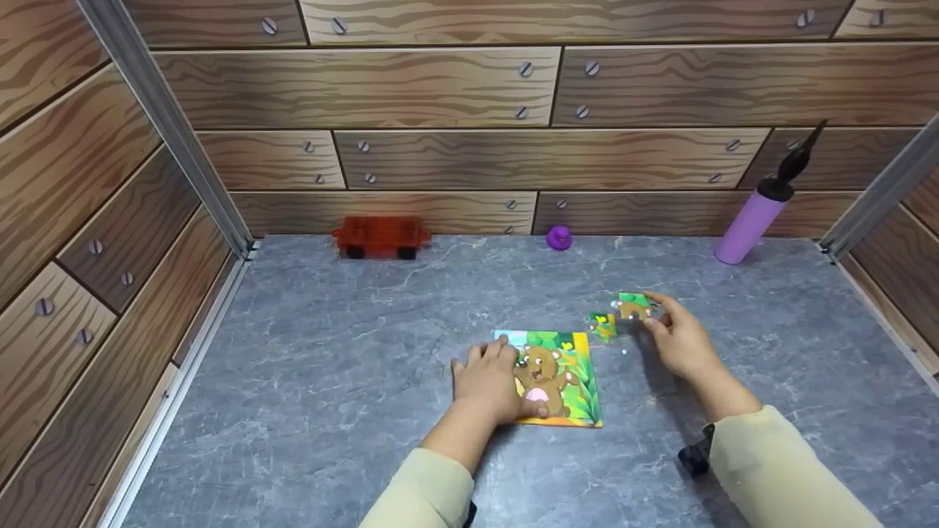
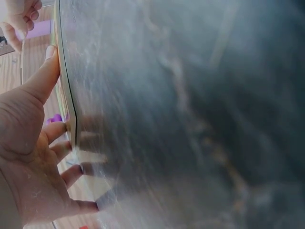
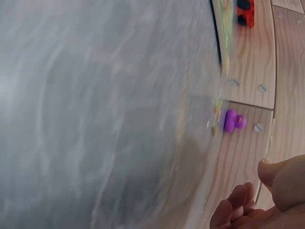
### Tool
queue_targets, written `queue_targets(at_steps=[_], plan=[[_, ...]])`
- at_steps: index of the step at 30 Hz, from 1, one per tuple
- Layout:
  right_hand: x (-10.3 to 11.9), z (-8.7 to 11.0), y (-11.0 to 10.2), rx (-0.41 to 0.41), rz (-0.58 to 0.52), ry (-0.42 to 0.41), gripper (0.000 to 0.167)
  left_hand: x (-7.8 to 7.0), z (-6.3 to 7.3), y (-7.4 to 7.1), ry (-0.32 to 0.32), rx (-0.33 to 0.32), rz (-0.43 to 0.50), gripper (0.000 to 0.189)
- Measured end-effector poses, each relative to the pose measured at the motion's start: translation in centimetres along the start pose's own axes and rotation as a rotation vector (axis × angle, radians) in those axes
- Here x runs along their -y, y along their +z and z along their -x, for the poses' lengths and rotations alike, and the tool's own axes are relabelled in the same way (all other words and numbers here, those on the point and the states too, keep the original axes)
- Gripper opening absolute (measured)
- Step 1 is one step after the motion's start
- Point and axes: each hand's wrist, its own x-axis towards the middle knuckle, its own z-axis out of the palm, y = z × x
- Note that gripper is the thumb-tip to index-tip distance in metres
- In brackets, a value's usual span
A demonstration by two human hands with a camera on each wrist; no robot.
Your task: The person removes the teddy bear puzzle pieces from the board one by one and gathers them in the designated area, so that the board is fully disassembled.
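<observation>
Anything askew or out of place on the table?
A smaller puzzle piece and a larger one by the right hand lie off the far-right corner of the bear puzzle, so they look stray. No spills or damage show.

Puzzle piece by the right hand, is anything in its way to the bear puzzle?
Yes: the green-and-yellow piece lies between the brown-and-green piece and the upper right corner of the bear puzzle. The left hand covers part of its left side.

Bear picture (image 1: 561,378): left grip (image 1: 488,378) covered its left part.
Red wagon (image 3: 245,13): top edge cropped it, right wrist view.
</observation>
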Motion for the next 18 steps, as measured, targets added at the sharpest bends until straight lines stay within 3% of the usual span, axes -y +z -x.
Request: queue_targets(at_steps=[18], plan=[[-3.3, -0.7, -0.9, 0.126, 0.025, 0.069, 0.05, 0.1, 0.3, -0.2, 0.011, -0.007, 0.025, 0.098]])
